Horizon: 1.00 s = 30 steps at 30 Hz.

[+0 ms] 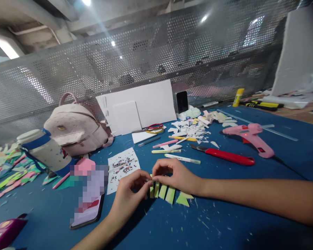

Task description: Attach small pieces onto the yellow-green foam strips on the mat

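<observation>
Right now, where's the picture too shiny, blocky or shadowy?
In the head view, glare streaks down from the ceiling lamp; in that head view, blocky squares cover much of the phone lying flat; also in the head view, a shadow darkens the blue table beside the left hand.

Yellow-green strips (pixel 170 195), blue tabletop (pixel 224 222), red-handled knife (pixel 229 157), pink glue gun (pixel 261 140), multicolour-flecked white sheet (pixel 129 153)

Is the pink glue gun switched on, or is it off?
Seems on: the pink glue gun has a small red light glowing on its side. The far end of its cord is not shown.
</observation>
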Available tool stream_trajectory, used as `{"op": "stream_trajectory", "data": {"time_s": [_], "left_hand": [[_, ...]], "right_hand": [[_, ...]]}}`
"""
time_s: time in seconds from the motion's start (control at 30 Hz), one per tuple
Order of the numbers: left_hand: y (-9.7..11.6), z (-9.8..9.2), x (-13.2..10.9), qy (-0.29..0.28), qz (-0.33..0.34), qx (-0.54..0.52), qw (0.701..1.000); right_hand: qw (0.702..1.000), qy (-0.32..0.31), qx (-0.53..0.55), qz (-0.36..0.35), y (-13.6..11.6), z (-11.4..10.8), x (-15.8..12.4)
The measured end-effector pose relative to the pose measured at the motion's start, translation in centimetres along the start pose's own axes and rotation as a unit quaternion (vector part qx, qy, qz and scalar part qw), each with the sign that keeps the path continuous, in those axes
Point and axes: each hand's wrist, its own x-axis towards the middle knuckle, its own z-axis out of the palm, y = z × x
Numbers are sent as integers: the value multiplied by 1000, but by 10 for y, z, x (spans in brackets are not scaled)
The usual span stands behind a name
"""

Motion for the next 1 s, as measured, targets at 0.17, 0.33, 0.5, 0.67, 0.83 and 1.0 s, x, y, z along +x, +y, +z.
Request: {"op": "stream_trajectory", "data": {"time_s": [0.17,0.33,0.5,0.67,0.83,1.0], "left_hand": [[-1,-1,0,3,4,25,1000],[-5,-2,0,7,19,60,998],[-1,-1,0,3,14,51,999],[2,-1,0,-5,-2,12,1000],[-2,-1,0,6,-6,15,1000],[2,-1,1,3,-12,11,1000]], "right_hand": [[1000,5,-2,-7,0,0,0],[1000,5,-3,-14,2,0,0],[1000,9,-5,-16,3,0,0],[1000,10,-15,-17,2,0,-1],[999,11,-28,-34,1,0,-1],[999,15,-31,-40,2,0,0]]}}
